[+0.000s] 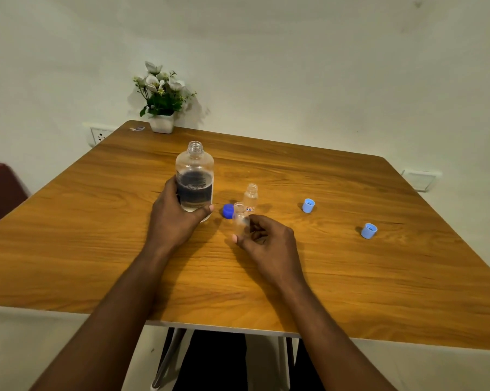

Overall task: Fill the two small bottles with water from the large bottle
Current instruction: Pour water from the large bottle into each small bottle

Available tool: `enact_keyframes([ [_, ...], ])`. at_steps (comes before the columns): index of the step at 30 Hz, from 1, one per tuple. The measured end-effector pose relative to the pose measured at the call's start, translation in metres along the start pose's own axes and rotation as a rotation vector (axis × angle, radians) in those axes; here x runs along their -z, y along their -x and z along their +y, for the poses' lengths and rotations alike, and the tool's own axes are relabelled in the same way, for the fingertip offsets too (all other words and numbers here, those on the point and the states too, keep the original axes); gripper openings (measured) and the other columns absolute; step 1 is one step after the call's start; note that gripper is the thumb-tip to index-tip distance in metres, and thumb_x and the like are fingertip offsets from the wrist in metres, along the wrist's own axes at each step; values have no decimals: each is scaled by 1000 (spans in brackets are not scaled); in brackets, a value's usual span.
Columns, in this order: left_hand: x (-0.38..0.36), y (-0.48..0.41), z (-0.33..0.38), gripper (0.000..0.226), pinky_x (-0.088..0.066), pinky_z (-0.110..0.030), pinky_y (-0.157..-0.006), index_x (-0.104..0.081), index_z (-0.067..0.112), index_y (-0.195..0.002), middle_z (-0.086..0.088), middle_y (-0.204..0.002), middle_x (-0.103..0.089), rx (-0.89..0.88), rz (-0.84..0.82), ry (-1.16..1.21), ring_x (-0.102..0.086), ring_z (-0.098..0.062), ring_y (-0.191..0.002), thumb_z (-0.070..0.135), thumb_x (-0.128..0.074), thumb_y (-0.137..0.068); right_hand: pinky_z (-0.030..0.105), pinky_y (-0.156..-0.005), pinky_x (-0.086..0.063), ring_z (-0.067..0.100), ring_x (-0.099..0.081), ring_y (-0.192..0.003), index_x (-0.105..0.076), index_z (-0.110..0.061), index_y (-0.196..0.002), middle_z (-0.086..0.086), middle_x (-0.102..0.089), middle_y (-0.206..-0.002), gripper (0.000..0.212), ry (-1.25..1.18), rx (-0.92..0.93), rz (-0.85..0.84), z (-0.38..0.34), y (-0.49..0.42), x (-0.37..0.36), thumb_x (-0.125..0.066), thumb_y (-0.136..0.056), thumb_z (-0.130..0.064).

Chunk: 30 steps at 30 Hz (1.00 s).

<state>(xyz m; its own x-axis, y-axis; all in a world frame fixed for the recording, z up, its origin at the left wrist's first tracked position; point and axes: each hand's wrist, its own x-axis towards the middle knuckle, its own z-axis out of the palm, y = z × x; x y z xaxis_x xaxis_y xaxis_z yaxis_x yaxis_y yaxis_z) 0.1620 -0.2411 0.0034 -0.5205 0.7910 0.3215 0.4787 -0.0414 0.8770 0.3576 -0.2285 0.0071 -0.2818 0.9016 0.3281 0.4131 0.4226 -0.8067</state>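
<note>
At the middle of the desk [351,277], the large bottle [195,176] is held upright by the left grip [173,218], with fingers and thumb wrapped round its lower body. Its mouth is uncapped, and water is seen in the lower part. Just to the right, 1 small bottle [239,220] is pinched between thumb and fingers of the right grip [269,241]; it appears empty and uncapped. The second small bottle [250,196] stands just beyond it, uncapped. A dark blue cap [228,211] lies between the large bottle and these 2.

A spill is judged the main risk: the small necks are narrow beside the large bottle's wide mouth, so a fast tilt would likely send water over the rim. The standing small bottle, light and close behind, could be knocked over by either grip. The pinched bottle could also be pushed aside by the pour if held loosely.

The desk is of smooth wood grain, with 2 light blue caps [308,206] [368,230] lying well apart to the right. At the far edge a potted flower [161,108] is set against a pale wall, where a socket [98,135] is mounted.
</note>
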Motion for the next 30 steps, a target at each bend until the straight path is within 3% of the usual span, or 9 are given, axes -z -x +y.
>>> enact_keyframes([
  [4,1,0,-1,79,-53,-38,-92,-46,20,-134,2,-127,-61,-16,13,11,-59,-15,-113,26,-87,-66,35,-78,-57,6,-65,-89,-69,-21,-116,-7,-72,-103,39,-27,55,-31,-4,-4,-13,-76,-78,-28],
  [12,4,0,-5,80,-52,-45,-92,-47,28,-133,4,-125,-60,-128,53,-57,-57,-16,-113,22,-87,-64,27,-75,-55,5,-64,-87,-70,-20,-112,-6,-69,-98,34,-102,89,46,2,-5,-14,-77,-78,-20],
  [19,6,2,-3,76,-44,-28,-87,-47,20,-135,-2,-128,-55,-231,91,-130,-50,-10,-112,15,-85,-68,31,-74,-56,8,-65,-83,-73,-17,-105,-4,-69,-92,29,-147,75,73,3,-3,-11,-80,-76,-19],
  [26,7,1,-4,72,-48,-37,-88,-48,18,-133,-5,-128,-53,-266,120,-167,-51,-21,-116,12,-81,-70,10,-70,-44,2,-59,-79,-73,-12,-106,-7,-64,-86,29,-148,120,81,3,-1,-8,-79,-78,-16],
  [30,7,0,-5,70,-46,-40,-92,-49,15,-133,-9,-128,-52,-317,128,-203,-49,-25,-117,3,-76,-69,8,-70,-42,-1,-58,-80,-73,-12,-107,-14,-62,-87,30,-160,118,82,2,-1,-7,-79,-78,-15],
])
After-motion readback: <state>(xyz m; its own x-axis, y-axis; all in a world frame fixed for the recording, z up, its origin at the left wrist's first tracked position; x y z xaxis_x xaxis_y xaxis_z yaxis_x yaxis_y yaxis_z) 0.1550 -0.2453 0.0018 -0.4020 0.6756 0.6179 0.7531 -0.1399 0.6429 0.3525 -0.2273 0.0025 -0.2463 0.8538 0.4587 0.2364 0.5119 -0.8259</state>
